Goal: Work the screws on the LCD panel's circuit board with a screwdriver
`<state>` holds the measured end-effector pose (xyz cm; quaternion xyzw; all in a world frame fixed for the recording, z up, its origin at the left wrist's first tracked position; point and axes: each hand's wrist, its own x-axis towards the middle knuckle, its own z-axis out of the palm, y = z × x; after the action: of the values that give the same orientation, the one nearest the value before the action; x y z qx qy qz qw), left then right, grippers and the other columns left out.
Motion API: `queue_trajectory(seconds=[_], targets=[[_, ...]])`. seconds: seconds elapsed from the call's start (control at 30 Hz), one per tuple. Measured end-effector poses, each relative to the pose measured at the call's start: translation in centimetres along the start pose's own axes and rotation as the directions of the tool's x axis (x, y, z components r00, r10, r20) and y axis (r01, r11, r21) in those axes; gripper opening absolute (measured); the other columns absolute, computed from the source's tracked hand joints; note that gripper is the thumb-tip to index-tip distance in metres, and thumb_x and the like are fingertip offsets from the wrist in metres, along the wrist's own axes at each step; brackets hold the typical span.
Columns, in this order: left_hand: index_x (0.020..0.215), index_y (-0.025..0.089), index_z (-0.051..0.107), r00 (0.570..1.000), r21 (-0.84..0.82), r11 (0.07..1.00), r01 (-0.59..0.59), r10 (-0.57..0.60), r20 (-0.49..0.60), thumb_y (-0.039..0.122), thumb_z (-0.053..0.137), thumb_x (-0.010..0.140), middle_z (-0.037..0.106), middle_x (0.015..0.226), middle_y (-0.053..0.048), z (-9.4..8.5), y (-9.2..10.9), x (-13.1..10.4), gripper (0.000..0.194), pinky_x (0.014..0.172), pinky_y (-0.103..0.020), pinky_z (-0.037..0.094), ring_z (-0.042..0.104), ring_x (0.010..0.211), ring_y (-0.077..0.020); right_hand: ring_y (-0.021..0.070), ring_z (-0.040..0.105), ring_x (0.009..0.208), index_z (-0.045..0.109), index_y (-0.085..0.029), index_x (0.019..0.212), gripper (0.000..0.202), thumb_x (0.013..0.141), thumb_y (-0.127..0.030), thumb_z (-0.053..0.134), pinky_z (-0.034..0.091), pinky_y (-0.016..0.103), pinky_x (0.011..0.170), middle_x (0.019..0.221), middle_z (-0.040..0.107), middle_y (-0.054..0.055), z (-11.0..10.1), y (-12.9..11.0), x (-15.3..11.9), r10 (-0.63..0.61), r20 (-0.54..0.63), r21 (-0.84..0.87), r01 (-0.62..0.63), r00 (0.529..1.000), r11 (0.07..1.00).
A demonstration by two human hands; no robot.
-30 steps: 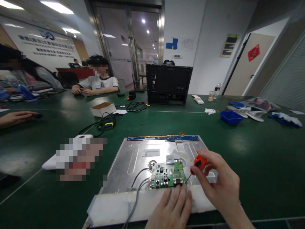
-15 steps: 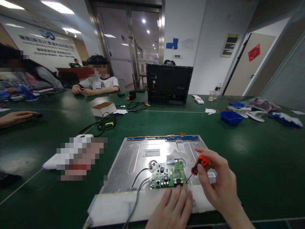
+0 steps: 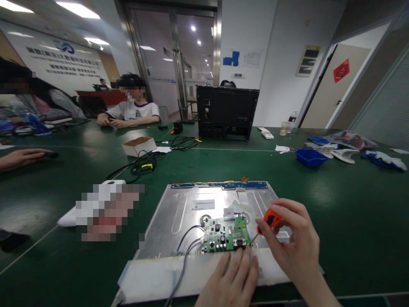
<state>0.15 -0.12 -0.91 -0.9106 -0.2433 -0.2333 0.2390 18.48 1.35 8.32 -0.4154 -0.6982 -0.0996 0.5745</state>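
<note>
A green circuit board (image 3: 226, 233) lies on the bare metal back of a display panel (image 3: 185, 213). Dark cables (image 3: 185, 260) run from its left side. My right hand (image 3: 295, 243) grips an orange and black screwdriver (image 3: 272, 218) by the handle; its thin shaft slants down to the board's lower right corner, where the tip is hard to see. Fingers stretched out, my left hand (image 3: 231, 279) lies flat over the white strip (image 3: 159, 277) along the panel's near edge, fingertips at the board's lower edge. A blue board strip (image 3: 220, 185) runs along the panel's far edge.
Beyond the panel stand a black monitor casing (image 3: 228, 113) and an open cardboard box (image 3: 139, 146) with black cables (image 3: 140, 164) beside it. A blue tray (image 3: 309, 157) and gloves (image 3: 383, 160) lie at right. A co-worker's hand (image 3: 27, 159) rests at left; another person (image 3: 132, 104) sits across.
My right fingers and thumb have shifted around the screwdriver handle, which appears turned a little. The shaft still points at the same corner. My left hand has stayed in place.
</note>
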Motion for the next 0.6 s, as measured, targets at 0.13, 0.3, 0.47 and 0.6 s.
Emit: queue_trajectory(seconds=[0.13,0.3,0.47,0.6], targets=[[0.132,0.014,0.058,1.0,0.0,1.0,0.007,-0.007,-0.008,0.049,0.046,0.104,0.064,0.133,-0.01,-0.05,0.03,0.03,0.047,0.097,-0.036,0.039,0.056,0.118,-0.0248,0.0103,0.062,0.068,0.058,-0.023,0.122,0.036,0.09,-0.01,0.067,0.056,0.022,0.049,0.111,0.059,0.006,-0.03,-0.14,0.1,-0.008,0.003,-0.008,0.008,1.0,1.0],[0.134,0.013,0.056,1.0,0.001,1.0,-0.003,0.003,0.024,0.05,0.047,0.103,0.063,0.134,-0.011,0.07,0.11,-0.22,0.049,0.097,-0.036,0.039,0.055,0.119,-0.0253,0.0108,0.064,0.068,0.057,-0.021,0.127,0.038,0.091,-0.009,0.061,0.058,0.023,0.051,0.118,0.064,0.009,0.02,-0.31,0.01,0.023,0.049,0.017,-0.023,0.999,1.0],[0.136,0.013,0.055,0.999,0.006,1.0,-0.011,0.011,0.043,0.051,0.049,0.102,0.061,0.137,-0.012,0.18,0.12,-0.39,0.052,0.099,-0.036,0.039,0.055,0.121,-0.0258,0.0129,0.066,0.067,0.056,-0.021,0.126,0.036,0.091,-0.014,0.062,0.059,0.024,0.051,0.116,0.07,0.01,-0.12,-0.21,-0.29,0.053,0.051,0.013,-0.053,0.997,0.998],[0.136,0.012,0.055,0.999,0.004,1.0,-0.01,0.01,0.048,0.05,0.05,0.101,0.061,0.137,-0.012,0.1,0.12,-0.3,0.052,0.098,-0.037,0.039,0.055,0.121,-0.0268,0.0131,0.069,0.067,0.057,-0.022,0.12,0.034,0.089,-0.016,0.068,0.059,0.024,0.05,0.112,0.073,0.008,-0.1,-0.09,-0.49,0.051,0.022,0.032,-0.052,0.998,0.998]])
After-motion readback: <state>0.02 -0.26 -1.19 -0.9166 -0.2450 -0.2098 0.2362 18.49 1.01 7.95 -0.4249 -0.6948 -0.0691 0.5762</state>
